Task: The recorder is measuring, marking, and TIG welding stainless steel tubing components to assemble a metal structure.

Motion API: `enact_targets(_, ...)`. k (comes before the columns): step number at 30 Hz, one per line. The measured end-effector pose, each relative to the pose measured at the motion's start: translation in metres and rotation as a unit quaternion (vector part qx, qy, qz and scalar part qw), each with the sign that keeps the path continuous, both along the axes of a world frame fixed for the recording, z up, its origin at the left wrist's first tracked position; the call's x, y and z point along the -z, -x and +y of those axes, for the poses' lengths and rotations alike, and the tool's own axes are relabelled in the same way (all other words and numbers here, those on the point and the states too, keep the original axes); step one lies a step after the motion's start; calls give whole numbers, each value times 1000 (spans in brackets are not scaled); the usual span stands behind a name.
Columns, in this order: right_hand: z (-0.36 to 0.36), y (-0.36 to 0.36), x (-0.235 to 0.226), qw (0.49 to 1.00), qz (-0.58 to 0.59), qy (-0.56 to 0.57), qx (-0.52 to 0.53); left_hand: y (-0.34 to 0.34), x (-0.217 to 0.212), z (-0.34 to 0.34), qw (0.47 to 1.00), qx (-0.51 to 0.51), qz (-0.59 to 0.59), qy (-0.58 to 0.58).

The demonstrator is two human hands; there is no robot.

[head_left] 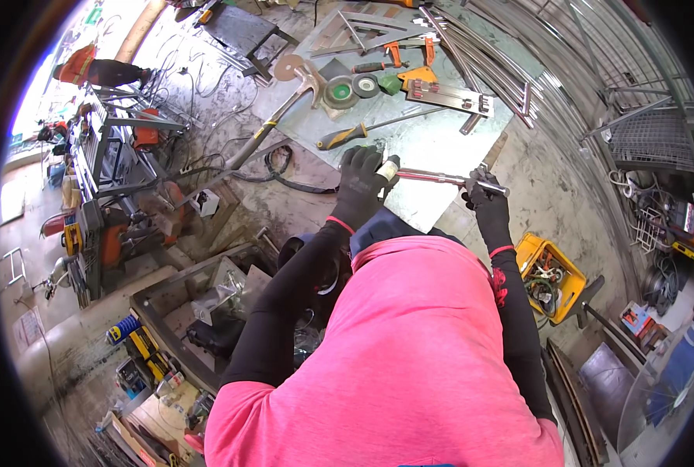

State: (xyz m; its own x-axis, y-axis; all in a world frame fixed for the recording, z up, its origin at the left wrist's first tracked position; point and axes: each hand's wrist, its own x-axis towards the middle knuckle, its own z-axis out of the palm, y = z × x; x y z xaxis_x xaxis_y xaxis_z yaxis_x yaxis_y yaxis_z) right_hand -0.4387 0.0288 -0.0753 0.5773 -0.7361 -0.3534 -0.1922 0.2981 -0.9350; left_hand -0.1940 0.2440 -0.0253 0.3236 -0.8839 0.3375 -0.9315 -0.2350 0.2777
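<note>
My left hand (pixel 358 183), in a dark glove, is closed around a tool with a pale cylindrical end (pixel 390 167); its exact kind is hidden by the fingers. A black cable (pixel 284 180) runs up to this hand. My right hand (pixel 487 198), also gloved, grips a thin metal bar (pixel 432 177) near its right end. The bar stretches between both hands, above a light metal sheet (pixel 432 206). Beyond my left hand lies a screwdriver (pixel 343 137) with a yellow and black handle. A hammer (pixel 309 84) rests farther left on the sheet.
Grinding discs (pixel 339 92), orange clamps (pixel 393 56) and a slotted metal piece (pixel 449 97) lie on the sheet's far part. Long metal bars (pixel 502 70) are stacked behind. A yellow crate (pixel 551 276) stands at right, an open toolbox (pixel 199 300) at left. Another person (pixel 98 70) is far left.
</note>
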Motion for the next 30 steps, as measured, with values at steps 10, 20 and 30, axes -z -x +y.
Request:
enact_targets(10,0,4,-11,997,67,25,-31,-31,-58,-3,988,-86,55,116)
enact_targets(20,47,30,-48,979,173,108,23,-89,-94,-19,806,-109,562,148)
enact_targets(30,50,-135,-141,869,234,429,-78,-134,-86,28,833,-120,538,-57)
